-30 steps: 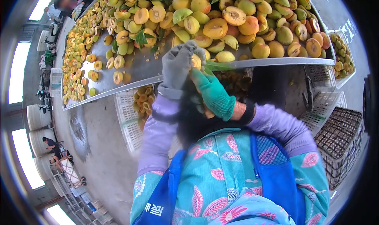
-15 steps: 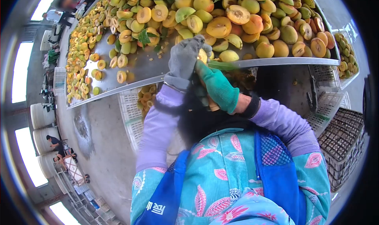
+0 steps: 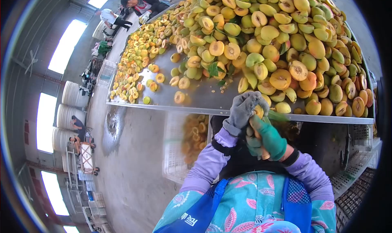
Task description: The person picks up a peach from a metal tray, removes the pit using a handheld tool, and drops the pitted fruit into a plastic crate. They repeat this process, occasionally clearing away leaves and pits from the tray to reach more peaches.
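Note:
My left hand (image 3: 246,111), in a grey glove, is closed round a small yellow fruit piece (image 3: 258,110) at the table's front edge. Just below and right of it, my right hand (image 3: 267,140), in a green-and-grey glove, is wrapped round a tool with a light wooden handle (image 3: 265,154). The tool's working end is hidden at the fruit, where both hands meet. Behind them, a large heap of halved yellow-orange fruit (image 3: 281,80) covers much of the metal table (image 3: 196,103).
A white crate of fruit (image 3: 174,151) stands below the table edge. More crates (image 3: 351,169) are at the lower right. A co-worker (image 3: 143,4) leans at the table's far left end. Other people and white tubs (image 3: 72,118) are farther left.
The view has shifted, so the table and both hands appear lower and farther right. The co-worker at the far end shows more fully. Both hands remain together and closed.

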The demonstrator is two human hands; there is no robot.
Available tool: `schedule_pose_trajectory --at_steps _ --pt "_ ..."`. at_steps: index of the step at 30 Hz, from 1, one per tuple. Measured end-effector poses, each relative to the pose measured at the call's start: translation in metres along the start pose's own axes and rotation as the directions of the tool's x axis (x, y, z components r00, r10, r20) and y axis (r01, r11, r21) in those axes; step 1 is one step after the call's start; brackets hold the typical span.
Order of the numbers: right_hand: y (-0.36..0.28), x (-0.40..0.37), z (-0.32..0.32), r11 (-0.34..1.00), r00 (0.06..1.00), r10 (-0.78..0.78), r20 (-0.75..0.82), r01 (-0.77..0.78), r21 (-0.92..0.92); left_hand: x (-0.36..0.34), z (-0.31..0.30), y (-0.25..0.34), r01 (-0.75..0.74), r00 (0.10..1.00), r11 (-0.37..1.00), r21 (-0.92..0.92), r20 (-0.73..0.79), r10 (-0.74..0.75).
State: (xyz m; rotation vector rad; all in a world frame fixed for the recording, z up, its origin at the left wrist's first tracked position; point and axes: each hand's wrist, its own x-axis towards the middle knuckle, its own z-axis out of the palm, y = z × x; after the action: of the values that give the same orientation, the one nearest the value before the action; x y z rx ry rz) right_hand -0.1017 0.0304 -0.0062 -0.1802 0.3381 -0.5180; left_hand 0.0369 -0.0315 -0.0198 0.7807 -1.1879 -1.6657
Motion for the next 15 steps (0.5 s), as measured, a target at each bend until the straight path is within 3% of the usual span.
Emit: schedule_pose_trajectory --at_steps 1,2,5,8,10,11,12,13,14,15 --pt "-0.003 0.000 0.000 0.998 0.999 0.025 -0.022 -0.026 -0.050 -0.003 0.001 0.002 0.005 1.000 0.999 -0.032 -0.018 -0.005" --pt "-0.005 0.002 -0.001 0.997 0.995 0.032 0.095 -0.039 0.071 -0.002 0.003 0.005 0.007 1.000 0.998 -0.062 -0.028 -0.009" --pt "0.010 0.007 -0.002 0.970 0.970 -0.047 0.240 -0.014 0.244 -0.005 0.009 0.009 0.005 0.997 0.973 -0.230 -0.080 -0.024" --pt "0.009 0.007 0.007 0.977 0.939 0.018 0.344 -0.091 0.195 -0.026 0.018 0.015 0.017 0.965 0.857 -0.515 -0.216 -0.149" --pt "0.010 0.003 0.002 0.976 0.921 0.080 0.381 -0.150 0.159 -0.058 -0.013 0.015 -0.126 0.932 0.717 -0.685 -0.329 -0.150" --pt "0.006 -0.006 0.003 0.987 0.930 0.086 0.358 -0.127 0.093 -0.074 -0.035 0.017 -0.204 0.906 0.712 -0.672 -0.405 -0.122" --pt "0.004 -0.021 0.004 0.997 0.970 0.083 0.230 -0.081 -0.018 -0.085 -0.059 0.021 -0.241 0.869 0.803 -0.545 -0.489 -0.072" --pt "0.001 -0.033 0.003 0.989 0.992 0.069 0.104 -0.054 -0.139 -0.090 -0.054 0.042 0.013 0.814 0.990 0.142 -0.577 0.072" --pt "0.002 -0.030 -0.015 0.995 0.995 0.088 -0.037 -0.089 -0.038 -0.096 -0.048 0.064 0.409 0.733 0.621 0.669 -0.646 0.214" --pt "0.010 -0.022 -0.040 0.990 0.976 0.133 -0.171 -0.122 0.072 -0.104 -0.071 0.067 0.585 0.739 0.224 0.779 -0.626 0.249"
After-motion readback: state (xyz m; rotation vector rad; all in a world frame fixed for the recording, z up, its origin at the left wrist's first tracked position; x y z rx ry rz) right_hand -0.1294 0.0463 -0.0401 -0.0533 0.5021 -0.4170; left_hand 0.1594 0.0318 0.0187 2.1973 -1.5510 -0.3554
